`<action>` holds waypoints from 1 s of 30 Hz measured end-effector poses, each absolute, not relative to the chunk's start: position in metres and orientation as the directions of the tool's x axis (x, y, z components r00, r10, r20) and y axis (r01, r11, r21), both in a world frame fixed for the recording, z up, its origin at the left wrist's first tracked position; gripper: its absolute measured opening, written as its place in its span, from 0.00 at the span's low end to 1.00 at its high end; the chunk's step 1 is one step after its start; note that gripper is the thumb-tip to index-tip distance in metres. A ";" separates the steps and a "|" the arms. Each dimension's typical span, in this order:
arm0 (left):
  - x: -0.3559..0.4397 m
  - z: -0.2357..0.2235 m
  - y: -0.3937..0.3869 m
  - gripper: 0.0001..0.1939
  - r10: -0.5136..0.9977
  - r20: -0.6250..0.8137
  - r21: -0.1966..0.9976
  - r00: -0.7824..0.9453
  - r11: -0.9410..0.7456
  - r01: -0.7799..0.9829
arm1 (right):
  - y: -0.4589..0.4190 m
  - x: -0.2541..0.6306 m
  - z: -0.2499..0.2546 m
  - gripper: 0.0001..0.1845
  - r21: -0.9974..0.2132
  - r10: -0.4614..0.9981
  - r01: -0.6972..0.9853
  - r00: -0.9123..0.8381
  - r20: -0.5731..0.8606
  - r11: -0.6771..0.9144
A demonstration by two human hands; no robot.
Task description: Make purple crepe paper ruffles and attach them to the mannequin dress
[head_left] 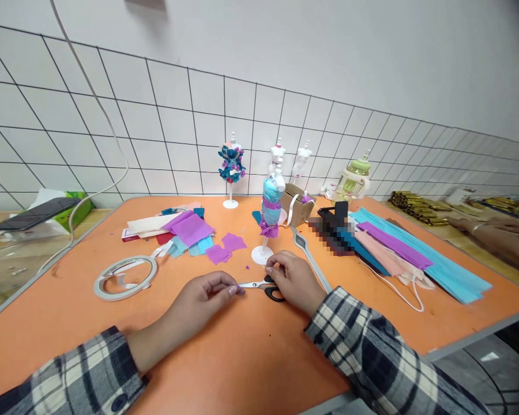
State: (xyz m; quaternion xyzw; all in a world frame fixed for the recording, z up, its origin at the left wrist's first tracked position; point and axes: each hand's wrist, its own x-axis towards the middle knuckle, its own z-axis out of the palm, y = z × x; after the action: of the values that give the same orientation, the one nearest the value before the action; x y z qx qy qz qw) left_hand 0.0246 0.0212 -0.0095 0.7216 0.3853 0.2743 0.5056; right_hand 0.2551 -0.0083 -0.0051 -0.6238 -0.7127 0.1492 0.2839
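Left hand point(207, 298): fingertips closed narrow on a small purple paper piece point(241, 290), held low over the orange tabletop point(199, 357). Right hand point(294, 280): fingers curled narrow at the black handles of small metal scissors point(255, 285); firm grip or mere touch cannot be told. Scissors lie between the hands, tips pointed at the left fingertips.

Just behind the scissors: white mini dress form, wrapped in light blue and purple crepe paper point(271, 210), upright on a round white base. Loose purple paper scraps point(232, 242) are scattered left of it. Farther left: stacked purple, cream and blue paper sheets point(191, 228), with a white tape roll point(98, 286) nearer the left forearm. Right side: long blue, purple and peach paper strips point(450, 276) laid flat. Teal-flowered dress form point(231, 162) stood at the back.
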 end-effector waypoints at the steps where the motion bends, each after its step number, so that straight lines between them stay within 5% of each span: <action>1: 0.025 -0.008 0.021 0.12 0.845 0.008 0.939 0.535 -0.191 0.287 | -0.009 0.253 -0.004 0.07 -0.686 0.971 0.700 -0.048 0.235 0.201; 4: 0.026 -0.006 0.021 0.12 0.862 0.002 0.930 0.507 -0.188 0.315 | -0.015 0.244 -0.003 0.17 -0.957 0.990 0.261 -0.094 0.103 0.124; 8: 0.029 -0.006 0.019 0.12 0.856 0.018 0.938 0.516 -0.193 0.288 | -0.023 0.228 -0.005 0.22 -0.998 0.963 -0.054 -0.271 -0.007 -0.023; 20: 0.031 -0.010 0.021 0.12 0.887 0.038 0.925 0.460 -0.205 0.319 | -0.020 0.206 -0.019 0.10 -0.996 0.977 0.001 -0.196 -0.082 -0.084; 30: 0.031 -0.006 0.017 0.11 0.867 0.099 0.851 0.488 -0.328 0.411 | -0.017 0.208 -0.018 0.15 -0.993 0.987 -0.095 -0.151 -0.061 -0.076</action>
State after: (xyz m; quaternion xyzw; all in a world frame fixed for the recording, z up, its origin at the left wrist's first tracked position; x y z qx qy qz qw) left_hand 0.0308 0.0168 -0.0064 0.7635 0.4186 0.2846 0.4011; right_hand 0.2076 -0.0173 -0.0183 -0.4527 -0.4922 0.5772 0.4686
